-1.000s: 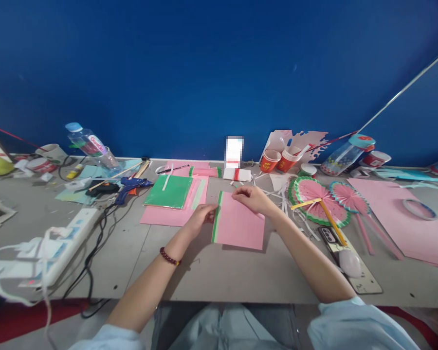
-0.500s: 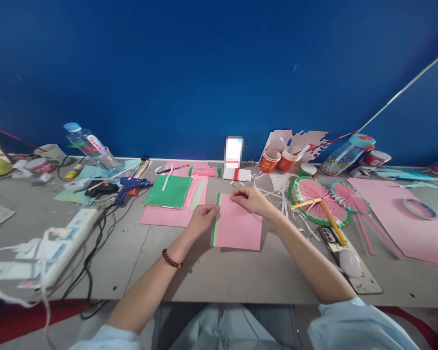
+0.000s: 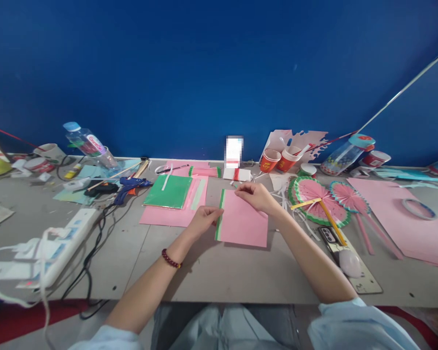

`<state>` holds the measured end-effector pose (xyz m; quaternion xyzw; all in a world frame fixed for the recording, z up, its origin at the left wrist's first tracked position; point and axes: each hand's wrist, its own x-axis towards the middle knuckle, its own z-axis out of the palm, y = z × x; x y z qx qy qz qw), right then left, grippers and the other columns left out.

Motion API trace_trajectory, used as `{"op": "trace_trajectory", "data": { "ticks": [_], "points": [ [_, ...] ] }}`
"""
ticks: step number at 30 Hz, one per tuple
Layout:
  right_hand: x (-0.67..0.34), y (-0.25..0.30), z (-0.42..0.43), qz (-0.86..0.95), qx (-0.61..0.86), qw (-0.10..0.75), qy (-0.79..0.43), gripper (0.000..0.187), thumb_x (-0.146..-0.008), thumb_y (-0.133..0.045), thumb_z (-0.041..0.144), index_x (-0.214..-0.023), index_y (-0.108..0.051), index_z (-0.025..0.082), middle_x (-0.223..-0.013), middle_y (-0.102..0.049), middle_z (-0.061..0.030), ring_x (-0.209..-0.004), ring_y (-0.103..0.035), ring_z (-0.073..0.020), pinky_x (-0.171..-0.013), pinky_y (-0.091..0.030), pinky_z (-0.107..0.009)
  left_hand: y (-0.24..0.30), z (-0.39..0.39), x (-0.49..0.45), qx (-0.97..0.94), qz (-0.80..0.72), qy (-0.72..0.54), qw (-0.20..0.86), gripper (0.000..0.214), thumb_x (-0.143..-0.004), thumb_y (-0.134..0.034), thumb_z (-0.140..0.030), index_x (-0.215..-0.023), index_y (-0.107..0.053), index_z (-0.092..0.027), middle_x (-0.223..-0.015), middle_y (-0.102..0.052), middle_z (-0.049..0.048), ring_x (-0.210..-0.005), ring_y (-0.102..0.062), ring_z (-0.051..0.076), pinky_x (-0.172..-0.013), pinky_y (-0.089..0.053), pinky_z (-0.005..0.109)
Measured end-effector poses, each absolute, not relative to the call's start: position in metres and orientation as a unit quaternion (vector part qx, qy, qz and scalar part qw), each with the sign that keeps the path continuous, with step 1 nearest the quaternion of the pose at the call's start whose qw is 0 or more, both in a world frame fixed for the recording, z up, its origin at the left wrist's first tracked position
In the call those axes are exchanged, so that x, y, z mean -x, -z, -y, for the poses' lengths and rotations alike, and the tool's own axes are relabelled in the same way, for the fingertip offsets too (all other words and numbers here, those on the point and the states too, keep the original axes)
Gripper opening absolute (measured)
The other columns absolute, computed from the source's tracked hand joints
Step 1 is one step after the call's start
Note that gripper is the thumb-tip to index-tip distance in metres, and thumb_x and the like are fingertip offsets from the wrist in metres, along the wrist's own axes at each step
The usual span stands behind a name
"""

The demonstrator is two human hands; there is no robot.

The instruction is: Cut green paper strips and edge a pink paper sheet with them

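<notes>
A pink paper sheet [image 3: 245, 224] with a green and white strip along its left edge lies on the grey table [image 3: 241, 272] in front of me. My left hand [image 3: 204, 217] pinches that left edge, with a bead bracelet on its wrist. My right hand [image 3: 254, 195] pinches the sheet's far edge near its top. Both hands have their fingers closed on the paper.
Green and pink sheets [image 3: 170, 192] and a blue glue gun [image 3: 129, 187] lie to the left, with a power strip [image 3: 58, 245] and cables. Right: watermelon paper fans [image 3: 316, 194], red paper cups [image 3: 281, 159], a phone [image 3: 330, 236], a large pink sheet [image 3: 397, 218], a tape roll [image 3: 419, 209].
The pink sheet has shifted slightly right and away from me, with both hands still on it. My right hand moved a little farther up the sheet.
</notes>
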<state>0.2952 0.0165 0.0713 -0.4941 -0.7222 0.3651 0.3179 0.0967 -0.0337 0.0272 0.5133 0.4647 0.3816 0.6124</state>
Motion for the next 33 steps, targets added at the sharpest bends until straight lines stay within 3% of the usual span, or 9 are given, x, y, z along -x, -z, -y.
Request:
{"op": "trace_trajectory", "data": {
  "ticks": [5, 12, 21, 26, 33],
  "points": [
    [-0.295, -0.070, -0.017, 0.721, 0.499, 0.319, -0.360, 0.020, -0.076, -0.056, 0.035, -0.074, -0.066, 0.018, -0.068, -0.062, 0.0004, -0.063, -0.052, -0.0132, -0.060, -0.039, -0.025, -0.027, 0.033, -0.097, -0.532, -0.469, -0.404, 0.578, 0.050, -0.066, -0.064, -0.055, -0.043, -0.043, -0.017, -0.045, -0.033, -0.0049, -0.046, -0.031, 0.008, -0.047, -0.027, 0.023],
    [-0.298, -0.074, -0.018, 0.691, 0.530, 0.327, -0.366, 0.019, -0.076, -0.057, 0.034, -0.077, -0.067, 0.018, -0.076, -0.066, -0.0008, -0.067, -0.055, -0.0141, -0.064, -0.041, -0.027, -0.030, 0.036, -0.097, -0.506, -0.461, -0.366, 0.630, 0.045, -0.070, -0.062, -0.058, -0.057, -0.059, -0.015, -0.055, -0.052, 0.0010, -0.055, -0.047, 0.013, -0.056, -0.038, 0.026],
    [-0.297, -0.073, -0.018, 0.690, 0.527, 0.333, -0.368, 0.020, -0.075, -0.058, 0.035, -0.075, -0.067, 0.018, -0.075, -0.066, -0.0016, -0.066, -0.055, -0.0144, -0.063, -0.042, -0.027, -0.024, 0.033, -0.096, -0.536, -0.465, -0.398, 0.581, 0.049, -0.069, -0.063, -0.054, -0.044, -0.043, -0.016, -0.044, -0.035, -0.0047, -0.044, -0.030, 0.007, -0.046, -0.025, 0.023],
    [-0.300, -0.068, -0.022, 0.683, 0.539, 0.339, -0.357, 0.021, -0.074, -0.058, 0.036, -0.077, -0.068, 0.018, -0.075, -0.067, -0.0013, -0.066, -0.056, -0.0150, -0.061, -0.042, -0.027, -0.022, 0.031, -0.096, -0.499, -0.465, -0.381, 0.625, 0.043, -0.070, -0.061, -0.056, -0.057, -0.055, -0.015, -0.056, -0.050, -0.0005, -0.053, -0.045, 0.011, -0.053, -0.034, 0.024],
    [-0.304, -0.068, -0.025, 0.681, 0.538, 0.353, -0.349, 0.021, -0.074, -0.059, 0.037, -0.078, -0.069, 0.018, -0.073, -0.067, -0.0020, -0.066, -0.057, -0.0154, -0.062, -0.042, -0.027, -0.019, 0.031, -0.095, -0.556, -0.449, -0.389, 0.582, 0.052, -0.069, -0.063, -0.055, -0.047, -0.035, -0.017, -0.048, -0.025, -0.0062, -0.047, -0.023, 0.006, -0.047, -0.018, 0.024]
  ]
}}
